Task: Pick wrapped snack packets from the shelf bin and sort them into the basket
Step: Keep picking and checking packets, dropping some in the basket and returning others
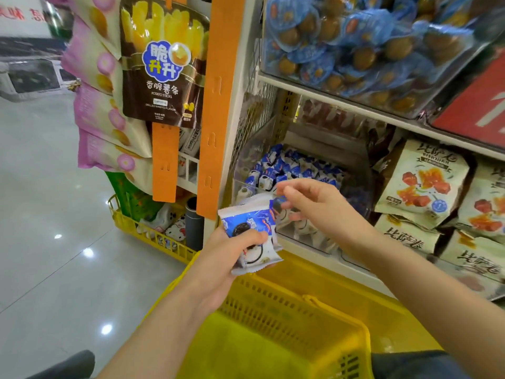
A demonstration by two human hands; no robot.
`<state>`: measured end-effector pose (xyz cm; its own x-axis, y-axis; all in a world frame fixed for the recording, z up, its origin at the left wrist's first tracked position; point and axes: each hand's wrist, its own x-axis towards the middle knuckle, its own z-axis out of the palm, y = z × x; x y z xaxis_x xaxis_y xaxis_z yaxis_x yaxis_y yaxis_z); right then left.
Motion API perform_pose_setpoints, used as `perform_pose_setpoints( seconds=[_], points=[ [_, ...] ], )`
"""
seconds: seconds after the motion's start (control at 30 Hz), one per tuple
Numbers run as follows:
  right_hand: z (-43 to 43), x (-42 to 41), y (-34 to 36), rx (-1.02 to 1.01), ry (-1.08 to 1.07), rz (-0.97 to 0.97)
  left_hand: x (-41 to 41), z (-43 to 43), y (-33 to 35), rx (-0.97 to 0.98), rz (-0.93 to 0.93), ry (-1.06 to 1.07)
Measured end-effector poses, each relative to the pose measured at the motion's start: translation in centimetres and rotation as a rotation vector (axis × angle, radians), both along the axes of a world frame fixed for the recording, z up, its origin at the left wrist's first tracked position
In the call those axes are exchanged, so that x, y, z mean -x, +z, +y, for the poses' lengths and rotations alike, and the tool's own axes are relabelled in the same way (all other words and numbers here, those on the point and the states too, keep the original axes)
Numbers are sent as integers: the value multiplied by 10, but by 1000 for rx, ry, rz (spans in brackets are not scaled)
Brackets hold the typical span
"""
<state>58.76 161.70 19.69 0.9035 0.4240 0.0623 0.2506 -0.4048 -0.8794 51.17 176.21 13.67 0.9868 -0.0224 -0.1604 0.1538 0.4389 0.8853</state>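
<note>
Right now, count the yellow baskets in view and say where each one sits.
2. One yellow basket sits below both hands, in front of the shelf. A second yellow basket stands on the floor left of the orange strip, holding goods. Others may be hidden.

Brown hanging bag [164,64] reading "POTATO STICKS", "GRILLED WAGYU FLAVOR", other packaging text unreadable

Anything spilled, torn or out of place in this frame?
Nothing stands out. The left hand holds intact snack packets above the yellow basket; the right hand pinches another by the bin.
</note>
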Motion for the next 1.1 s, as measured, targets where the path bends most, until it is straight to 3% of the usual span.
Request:
perform_pose_setpoints(
  seconds=[0.1, 0.2, 0.3, 0.43, 0.57, 0.73, 0.97, 1.1],
  points=[
    [3, -6, 1, 66, 133, 217, 2, 4, 1, 6, -35, -109],
    [6, -10, -1, 86, 170, 254, 4, 5, 3, -10, -16, -146],
    [9, -25, -1, 67, 86, 163, 5, 9, 2, -54, 23, -53],
    [9, -64, 6, -18, -218, -83, 4, 19, 2, -125, 118, 171],
    [14, -101, 2, 175, -405, -220, 0, 26, 3, -122, 143, 255],
    [32, -120, -25, 573, -204, -204, 0, 29, 4, -63, 152, 253],
    [39, -130, -39, 786, 51, -165, -3, 25, 5, -82, 180, 244],
    [36, -144, -43, 895, 38, -164, -5, 24, 6, -75, 177, 251]
  ],
)
